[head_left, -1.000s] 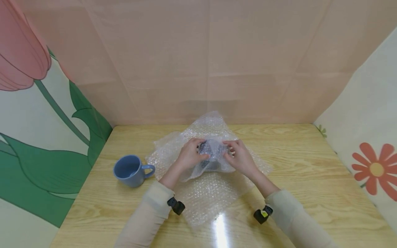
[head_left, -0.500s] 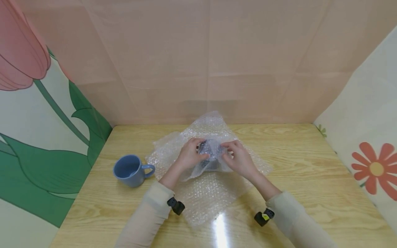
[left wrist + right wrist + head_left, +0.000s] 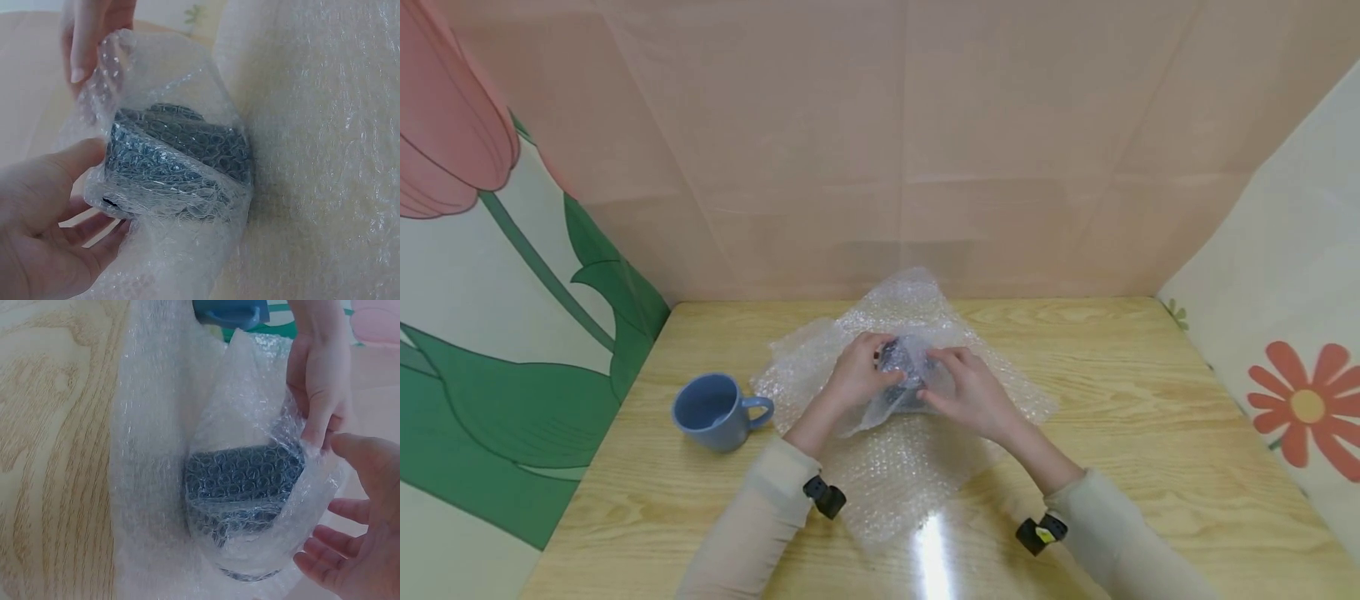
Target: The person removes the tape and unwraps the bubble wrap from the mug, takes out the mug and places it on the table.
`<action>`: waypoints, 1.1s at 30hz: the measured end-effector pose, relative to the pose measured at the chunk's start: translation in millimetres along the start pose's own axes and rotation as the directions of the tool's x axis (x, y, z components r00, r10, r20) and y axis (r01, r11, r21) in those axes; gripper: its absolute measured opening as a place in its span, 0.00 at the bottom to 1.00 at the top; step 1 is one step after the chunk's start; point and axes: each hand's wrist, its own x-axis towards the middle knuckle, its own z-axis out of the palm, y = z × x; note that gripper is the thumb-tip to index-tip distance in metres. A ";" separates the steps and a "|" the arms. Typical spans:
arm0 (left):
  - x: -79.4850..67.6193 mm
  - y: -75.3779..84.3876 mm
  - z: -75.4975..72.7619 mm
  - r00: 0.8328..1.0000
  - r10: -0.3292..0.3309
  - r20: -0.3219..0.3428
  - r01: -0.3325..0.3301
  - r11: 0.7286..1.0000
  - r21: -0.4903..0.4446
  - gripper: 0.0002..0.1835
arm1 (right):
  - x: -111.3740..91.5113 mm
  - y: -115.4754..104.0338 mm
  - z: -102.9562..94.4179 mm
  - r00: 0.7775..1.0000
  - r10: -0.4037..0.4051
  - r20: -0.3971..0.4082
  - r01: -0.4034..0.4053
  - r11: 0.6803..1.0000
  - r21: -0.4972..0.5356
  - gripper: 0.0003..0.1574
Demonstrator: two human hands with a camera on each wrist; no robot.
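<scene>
A dark blue-grey, cup-like object [image 3: 178, 153] stands on a sheet of bubble wrap [image 3: 887, 483], with layers folded over it that blur its exact kind. My left hand [image 3: 855, 372] holds the bundle from its left side, thumb on the near face and fingers bent around behind. On the other side, my right hand [image 3: 973, 392] touches the folded wrap with its fingertips and thumb; these fingers look spread and loose in the right wrist view. A blue mug [image 3: 713, 417] stands unwrapped to the left, its handle pointing right.
The sheet spreads over the middle of the wooden table [image 3: 1120, 400], reaching back toward the beige wall covering [image 3: 902, 167]. Printed flower cloths [image 3: 1311, 408] hang at both sides. The mug's handle is close to the sheet's left edge.
My right hand has shifted slightly left across the wrapped object, and its thumb has moved lower and nearer to me. My left hand and the mug have stayed in place.
</scene>
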 end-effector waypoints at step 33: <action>1.1 -1.1 2.7 0.999 -0.049 0.014 0.049 0.998 -0.029 0.34 | 1.1 -1.7 0.6 0.990 -0.027 -0.141 0.041 0.995 0.095 0.12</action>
